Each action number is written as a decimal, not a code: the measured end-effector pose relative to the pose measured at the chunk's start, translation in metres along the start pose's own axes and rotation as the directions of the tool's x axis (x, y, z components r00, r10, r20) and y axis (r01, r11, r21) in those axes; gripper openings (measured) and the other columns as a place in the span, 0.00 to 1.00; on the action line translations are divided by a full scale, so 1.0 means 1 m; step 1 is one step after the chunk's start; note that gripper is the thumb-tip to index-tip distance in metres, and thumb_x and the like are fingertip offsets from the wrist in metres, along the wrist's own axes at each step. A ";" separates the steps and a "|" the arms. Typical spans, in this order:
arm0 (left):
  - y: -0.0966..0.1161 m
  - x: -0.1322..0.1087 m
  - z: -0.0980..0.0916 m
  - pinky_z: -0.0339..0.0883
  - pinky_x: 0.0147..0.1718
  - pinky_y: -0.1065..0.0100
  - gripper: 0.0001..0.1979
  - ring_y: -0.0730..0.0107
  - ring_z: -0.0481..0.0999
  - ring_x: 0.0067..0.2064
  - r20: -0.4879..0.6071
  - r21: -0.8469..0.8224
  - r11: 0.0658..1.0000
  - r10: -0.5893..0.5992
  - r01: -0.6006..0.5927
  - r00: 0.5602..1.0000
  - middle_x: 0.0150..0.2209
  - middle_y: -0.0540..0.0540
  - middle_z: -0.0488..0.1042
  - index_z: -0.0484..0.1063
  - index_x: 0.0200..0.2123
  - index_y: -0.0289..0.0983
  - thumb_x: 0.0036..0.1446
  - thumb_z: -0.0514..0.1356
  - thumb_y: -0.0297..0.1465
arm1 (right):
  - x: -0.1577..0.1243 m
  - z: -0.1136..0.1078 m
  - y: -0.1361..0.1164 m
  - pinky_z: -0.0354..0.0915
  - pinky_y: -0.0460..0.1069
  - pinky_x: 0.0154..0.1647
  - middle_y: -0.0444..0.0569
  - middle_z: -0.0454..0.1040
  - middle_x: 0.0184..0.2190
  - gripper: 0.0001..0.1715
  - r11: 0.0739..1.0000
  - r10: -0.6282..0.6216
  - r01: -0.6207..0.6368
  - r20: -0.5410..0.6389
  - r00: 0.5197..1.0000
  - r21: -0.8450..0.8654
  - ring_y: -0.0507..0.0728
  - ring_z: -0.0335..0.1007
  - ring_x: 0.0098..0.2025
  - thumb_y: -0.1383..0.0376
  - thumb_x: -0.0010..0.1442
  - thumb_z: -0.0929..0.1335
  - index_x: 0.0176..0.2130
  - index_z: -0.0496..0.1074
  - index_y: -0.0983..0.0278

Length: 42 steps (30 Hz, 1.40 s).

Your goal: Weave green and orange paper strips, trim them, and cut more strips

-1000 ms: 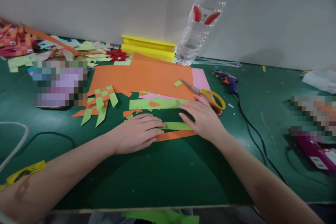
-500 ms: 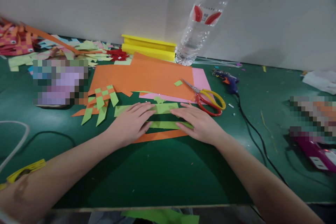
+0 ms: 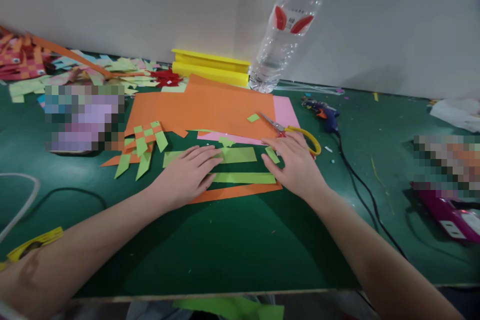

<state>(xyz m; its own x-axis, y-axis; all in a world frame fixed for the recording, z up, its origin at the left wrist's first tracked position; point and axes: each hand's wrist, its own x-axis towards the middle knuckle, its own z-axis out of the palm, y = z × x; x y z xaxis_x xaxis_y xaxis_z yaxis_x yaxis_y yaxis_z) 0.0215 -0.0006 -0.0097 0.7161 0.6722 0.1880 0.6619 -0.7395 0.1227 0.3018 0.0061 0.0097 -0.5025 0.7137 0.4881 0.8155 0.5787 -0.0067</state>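
Observation:
My left hand (image 3: 191, 172) lies flat with its fingers stretched over the left part of a wide light-green paper strip (image 3: 242, 155). Below that, its thumb side covers the left ends of a narrower green strip (image 3: 243, 178) and an orange strip (image 3: 240, 192). My right hand (image 3: 296, 162) is over the scissors (image 3: 317, 142), thumb apart from the fingers, hiding most of the red handle; the yellow handle shows behind it. A small green paper piece (image 3: 272, 155) sits between its thumb and fingers. A woven green-and-orange paper fish (image 3: 146, 135) rests left of the strips.
Orange sheets (image 3: 221, 107) lie over a pink sheet (image 3: 287, 110) behind the strips. A clear bottle (image 3: 277, 50) leans near a folded yellow piece (image 3: 210, 72). The blue glue gun (image 3: 328, 116) trails a black cord. Paper scraps (image 3: 123, 65) heap up at the back left.
My right hand has moved right, off the strips and onto the scissors, uncovering the strips' right ends and the small green piece. My left hand stays in place.

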 end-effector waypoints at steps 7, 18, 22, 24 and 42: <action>-0.001 0.000 0.002 0.60 0.61 0.51 0.18 0.59 0.65 0.63 -0.015 -0.017 0.996 0.086 -0.086 0.996 0.60 0.45 0.70 0.69 0.57 0.38 0.69 0.46 0.30 | -0.001 0.005 -0.006 0.46 0.68 0.69 0.54 0.72 0.57 0.22 0.991 -0.044 0.007 0.268 0.962 0.137 0.62 0.66 0.61 0.61 0.66 0.64 0.58 0.63 0.63; 0.000 0.001 0.001 0.59 0.62 0.50 0.18 0.58 0.66 0.63 -0.026 -0.020 0.996 0.088 -0.088 0.996 0.60 0.42 0.70 0.68 0.57 0.35 0.69 0.47 0.29 | -0.002 0.007 -0.003 0.58 0.66 0.64 0.51 0.79 0.47 0.14 0.977 -0.138 0.102 0.190 0.972 0.186 0.59 0.75 0.50 0.66 0.66 0.64 0.51 0.70 0.62; 0.002 0.000 -0.001 0.59 0.62 0.52 0.17 0.59 0.68 0.61 -0.038 0.006 0.994 0.107 -0.107 0.994 0.58 0.42 0.72 0.69 0.56 0.35 0.69 0.47 0.29 | -0.001 0.006 -0.003 0.65 0.63 0.59 0.49 0.81 0.42 0.13 0.975 -0.153 0.130 0.121 0.981 0.181 0.57 0.78 0.44 0.70 0.66 0.62 0.43 0.75 0.61; 0.002 0.000 -0.002 0.60 0.61 0.52 0.17 0.59 0.69 0.60 -0.041 0.010 0.993 0.116 -0.116 0.992 0.57 0.42 0.73 0.70 0.54 0.34 0.68 0.48 0.28 | -0.001 0.006 -0.001 0.65 0.63 0.59 0.47 0.82 0.40 0.13 0.978 -0.122 0.110 0.057 0.991 0.179 0.57 0.79 0.42 0.71 0.65 0.63 0.41 0.76 0.60; -0.005 -0.004 0.001 0.53 0.62 0.45 0.20 0.51 0.66 0.61 -0.105 0.059 0.984 -0.159 0.166 0.982 0.59 0.36 0.69 0.67 0.56 0.34 0.69 0.48 0.38 | 0.001 -0.002 0.008 0.73 0.52 0.27 0.44 0.77 0.25 0.03 0.632 0.652 -0.485 -0.076 0.754 0.605 0.54 0.74 0.22 0.64 0.59 0.69 0.35 0.73 0.60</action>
<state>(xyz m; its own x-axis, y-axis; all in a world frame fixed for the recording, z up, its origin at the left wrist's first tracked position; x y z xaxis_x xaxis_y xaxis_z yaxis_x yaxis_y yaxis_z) 0.0155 0.0002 -0.0123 0.5743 0.7738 0.2672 0.7835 -0.6141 0.0945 0.3078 0.0109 0.0116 0.1749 0.8855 0.4304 0.5851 0.2581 -0.7688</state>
